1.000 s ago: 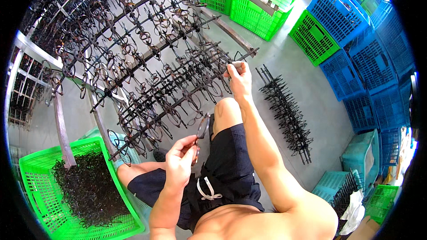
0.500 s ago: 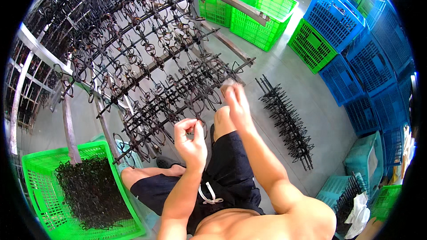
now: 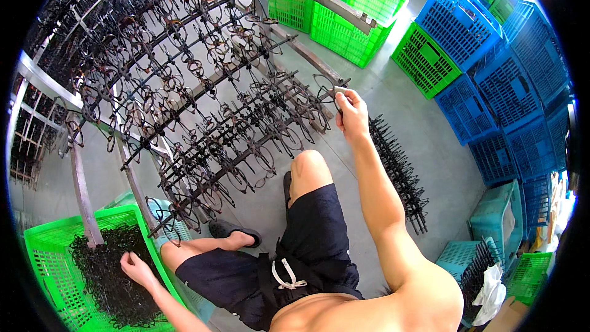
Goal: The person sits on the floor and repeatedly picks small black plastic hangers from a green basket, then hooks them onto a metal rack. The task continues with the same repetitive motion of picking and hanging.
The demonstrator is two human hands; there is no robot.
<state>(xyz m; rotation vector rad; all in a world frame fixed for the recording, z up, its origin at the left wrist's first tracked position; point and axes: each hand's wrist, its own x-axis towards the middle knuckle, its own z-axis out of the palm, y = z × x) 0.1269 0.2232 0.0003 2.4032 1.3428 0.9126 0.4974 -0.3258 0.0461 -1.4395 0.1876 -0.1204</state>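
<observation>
At the lower left my left hand (image 3: 139,270) reaches into a green crate (image 3: 46,249). Its bent fingers are slightly apart and touch a heap of thin black wire-like pieces (image 3: 120,292); I see nothing held between them. My right hand (image 3: 352,117) is closed at the right end of a rack hung with rows of dark eyeglass frames (image 3: 227,110). A small pale piece (image 3: 340,90) shows at its fingertips, too little to name. One dark eyeglass frame (image 3: 324,89) is right beside those fingers on the rack's end.
On the floor to the right lies a dark spiky rack (image 3: 399,172). Blue crates (image 3: 461,24) are stacked along the right, with a green crate (image 3: 426,60) among them. Another green crate (image 3: 356,18) stands ahead. Wooden bars (image 3: 86,190) stick out from the rack near my legs.
My left hand has gone from in front of the rack down to the crate at the left. My right hand has moved slightly right and up to the rack's end. My right foot drew back.
</observation>
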